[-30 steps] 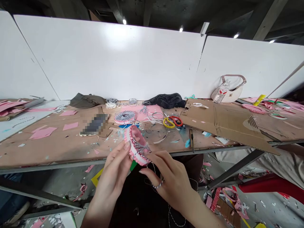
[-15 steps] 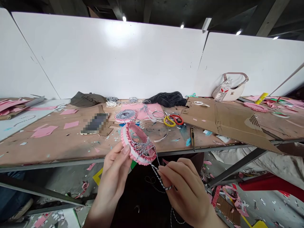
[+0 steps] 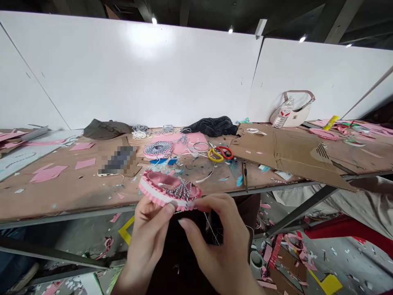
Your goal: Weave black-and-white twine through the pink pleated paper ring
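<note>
My left hand (image 3: pixel 150 223) grips a ring of pink ruffled paper (image 3: pixel 153 192) with a white band round its side, thumb on the band and fingers beneath. Black-and-white cord (image 3: pixel 182 189) is strung across the ring's opening, fanning out from its right front, where one strand crosses the band. At the ring's right end, my right hand (image 3: pixel 221 233) has its thumb and index finger apart, the index fingertip against the rim. Its other fingers are mostly hidden. Loose cord (image 3: pixel 211 227) hangs down behind this hand.
On the worktable lie a cord-covered pink disc (image 3: pixel 158 149), scissors with yellow and red handles (image 3: pixel 220 153), a utility knife (image 3: pixel 245 177), a phone (image 3: pixel 118 161) and cardboard (image 3: pixel 294 153). A dark cloth (image 3: pixel 211 125), cap (image 3: pixel 106 129), bottle (image 3: pixel 284 112) and bag (image 3: pixel 299 114) sit along the white partition.
The ring has been lowered, tilted flatter and turned. My right hand has moved up and left to its right end, its thumb parting from the cord pinched before. One strand now crosses the band.
</note>
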Demonstrator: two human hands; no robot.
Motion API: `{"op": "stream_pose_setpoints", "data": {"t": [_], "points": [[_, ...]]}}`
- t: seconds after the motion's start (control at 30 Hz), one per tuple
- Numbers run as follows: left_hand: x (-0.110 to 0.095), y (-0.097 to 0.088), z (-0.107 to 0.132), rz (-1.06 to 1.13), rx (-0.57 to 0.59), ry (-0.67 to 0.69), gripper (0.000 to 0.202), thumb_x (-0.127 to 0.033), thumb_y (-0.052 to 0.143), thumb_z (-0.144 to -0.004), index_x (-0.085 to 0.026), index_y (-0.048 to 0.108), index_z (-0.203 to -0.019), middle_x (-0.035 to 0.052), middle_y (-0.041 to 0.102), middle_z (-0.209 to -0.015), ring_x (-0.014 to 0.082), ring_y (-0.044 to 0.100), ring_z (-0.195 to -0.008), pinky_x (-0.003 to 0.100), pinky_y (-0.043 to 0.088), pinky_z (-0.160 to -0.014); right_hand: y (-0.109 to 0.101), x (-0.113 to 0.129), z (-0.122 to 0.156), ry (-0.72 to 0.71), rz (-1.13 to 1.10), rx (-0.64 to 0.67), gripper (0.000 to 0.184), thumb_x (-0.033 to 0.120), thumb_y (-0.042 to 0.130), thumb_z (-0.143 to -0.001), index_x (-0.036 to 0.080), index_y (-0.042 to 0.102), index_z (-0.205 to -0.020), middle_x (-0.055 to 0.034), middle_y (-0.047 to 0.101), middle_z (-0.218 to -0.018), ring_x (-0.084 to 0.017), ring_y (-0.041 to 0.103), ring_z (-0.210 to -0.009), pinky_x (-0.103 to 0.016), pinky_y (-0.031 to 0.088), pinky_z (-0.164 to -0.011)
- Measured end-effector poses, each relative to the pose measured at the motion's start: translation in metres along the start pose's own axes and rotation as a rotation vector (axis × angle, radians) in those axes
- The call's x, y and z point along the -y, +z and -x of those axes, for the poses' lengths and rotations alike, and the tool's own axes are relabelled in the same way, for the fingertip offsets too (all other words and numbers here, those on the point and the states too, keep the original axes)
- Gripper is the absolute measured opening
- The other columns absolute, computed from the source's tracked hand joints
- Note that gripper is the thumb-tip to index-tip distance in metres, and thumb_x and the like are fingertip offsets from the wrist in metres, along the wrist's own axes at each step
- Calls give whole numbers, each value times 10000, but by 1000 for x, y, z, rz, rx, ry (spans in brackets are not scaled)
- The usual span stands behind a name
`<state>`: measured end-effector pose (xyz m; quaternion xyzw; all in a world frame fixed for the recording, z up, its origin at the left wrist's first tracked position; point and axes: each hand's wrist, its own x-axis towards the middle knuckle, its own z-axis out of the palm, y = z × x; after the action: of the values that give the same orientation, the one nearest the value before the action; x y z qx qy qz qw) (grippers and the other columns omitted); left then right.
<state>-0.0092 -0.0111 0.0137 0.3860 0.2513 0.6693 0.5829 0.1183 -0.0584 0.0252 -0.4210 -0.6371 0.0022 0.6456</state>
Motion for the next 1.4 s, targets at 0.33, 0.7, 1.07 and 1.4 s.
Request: {"op": "stream_pose_setpoints", "data": {"t": [0.33,0.7,1.07,1.4], "points": [[12,-1,9,-34,-56,114,231,-280,954,-577,-279,785,-734,-26,778,-749,132,701,-667,210,602,-698,18,-8,11,-18,-14,-146,189,56,568,-945,216,608,-1038,-19,632,-939,-145,611,-887,-262,518,-806],[16,-7,12,-69,-53,260,258,-237,948,-582,-285,796,-784,-38,755,-726,126,689,-642,207,618,-665,16,-11,21,129,-169,-41,193,47,469,-968,230,521,-1000,-2,519,-921,-128,521,-864,-225,462,-777],[3,7,0,29,-186,96,326,-401,981,-490,-224,720,-573,-52,670,-554,78,638,-539,162,601,-628,-1,-28,5,114,-228,156,440,175,753,-880,293,600,-1276,-30,608,-1255,-184,556,-1203,-310,422,-1082],[-50,-36,2,-787,437,48,191,-354,768,-831,-310,810,-1012,39,781,-921,199,738,-872,237,611,-764,-19,-44,-31,209,-229,155,154,216,705,-916,262,702,-1063,7,696,-1000,-124,649,-888,-233,555,-796]]}}
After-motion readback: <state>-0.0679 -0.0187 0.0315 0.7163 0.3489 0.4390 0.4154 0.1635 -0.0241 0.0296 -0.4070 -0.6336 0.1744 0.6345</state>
